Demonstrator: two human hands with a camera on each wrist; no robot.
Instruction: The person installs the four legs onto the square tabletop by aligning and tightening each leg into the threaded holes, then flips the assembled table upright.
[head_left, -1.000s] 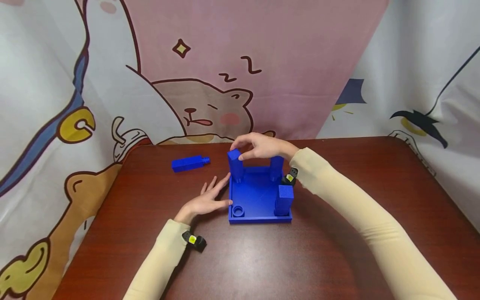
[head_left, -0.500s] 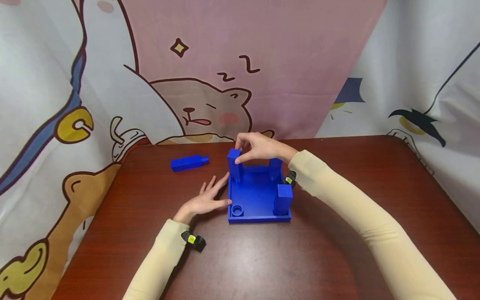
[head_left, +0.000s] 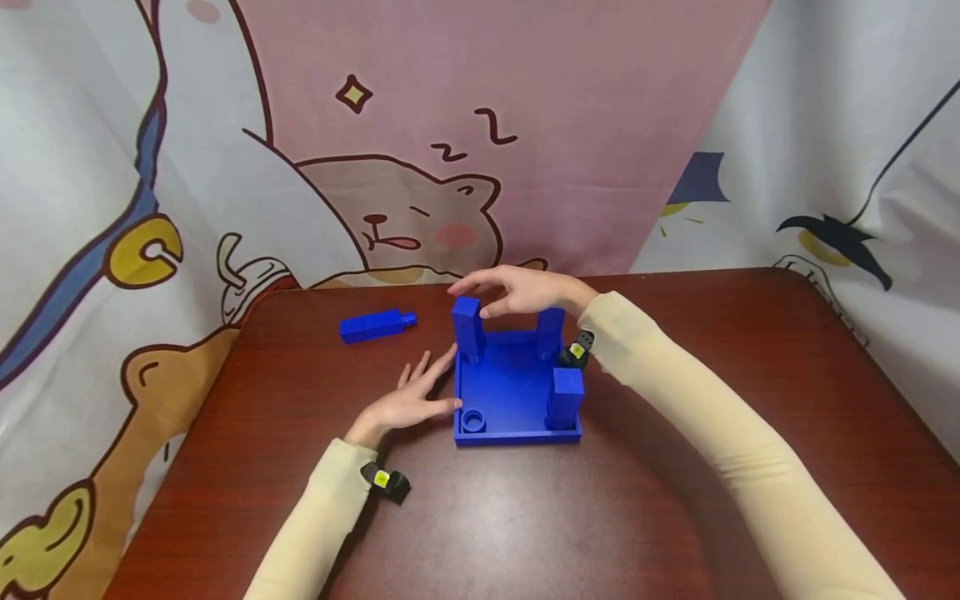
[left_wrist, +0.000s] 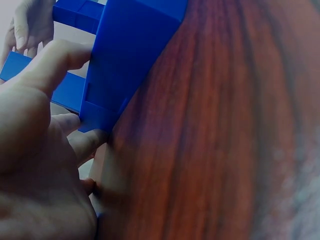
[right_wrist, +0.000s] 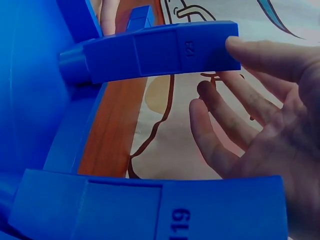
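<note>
A square blue tray [head_left: 502, 387] lies on the table with three blue posts upright at its corners. My left hand [head_left: 408, 404] rests against the tray's left side with thumb and fingers straight and spread. My right hand [head_left: 528, 290] is at the top of the far left post [head_left: 468, 332]; its thumb meets the post's end in the right wrist view, while the other fingers reach loosely past it. That post [right_wrist: 160, 52] bears the mark 123. The other posts are the far right post [head_left: 551, 333] and the near right post [head_left: 564, 400]. A round socket [head_left: 473, 421] sits in the near left corner.
A loose blue post [head_left: 372, 326] with a narrower stepped end lies on the brown table [head_left: 300, 392], left of the tray. A printed cloth [head_left: 570, 142] hangs behind the table.
Half a second ago my right thumb and fingers were closer together at the far left post's top; now the fingers have straightened and spread. My left hand and the tray hold their places.
</note>
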